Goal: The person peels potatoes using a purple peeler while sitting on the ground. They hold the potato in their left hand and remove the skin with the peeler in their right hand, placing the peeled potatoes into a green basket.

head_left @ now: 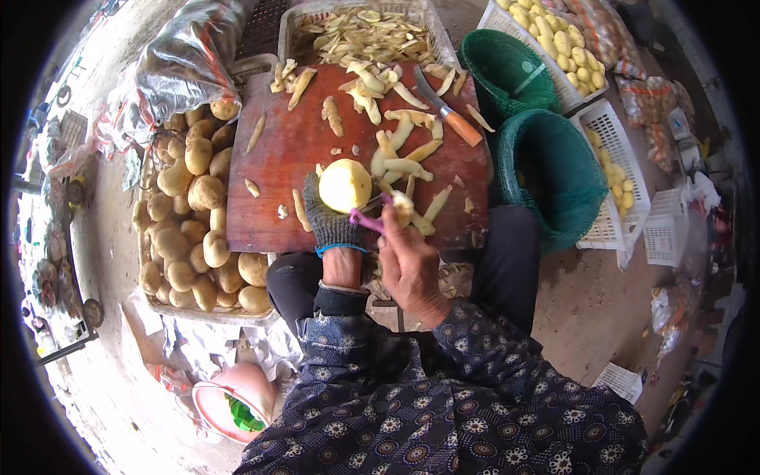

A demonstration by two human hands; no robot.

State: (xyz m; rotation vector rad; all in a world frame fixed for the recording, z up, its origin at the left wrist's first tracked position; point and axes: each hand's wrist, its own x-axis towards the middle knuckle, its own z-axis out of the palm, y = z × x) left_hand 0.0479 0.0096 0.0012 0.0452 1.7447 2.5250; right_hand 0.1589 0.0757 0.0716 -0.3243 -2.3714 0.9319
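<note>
My left hand [335, 225], in a grey knit glove with a blue cuff edge, holds a peeled pale-yellow potato [345, 186] over a reddish wooden board [279, 154]. In my bare right hand [409, 270] is a purple-handled peeler [367, 221], close against the potato's lower right side. A piece of peel, slightly blurred, hangs by the peeler. Potato peels [407, 166] lie scattered on the board, mostly right of the potato and at the far edge. A knife with an orange wooden handle [462, 126] rests at the board's upper right.
Unpeeled potatoes [172, 242] fill a crate on the left, below a plastic sack [187, 59]. Beyond the board stands a crate of peels [368, 35]. On the right are two green mesh containers [552, 178] and white crates of peeled potatoes [558, 44]. A pink bucket [237, 398] lies lower left.
</note>
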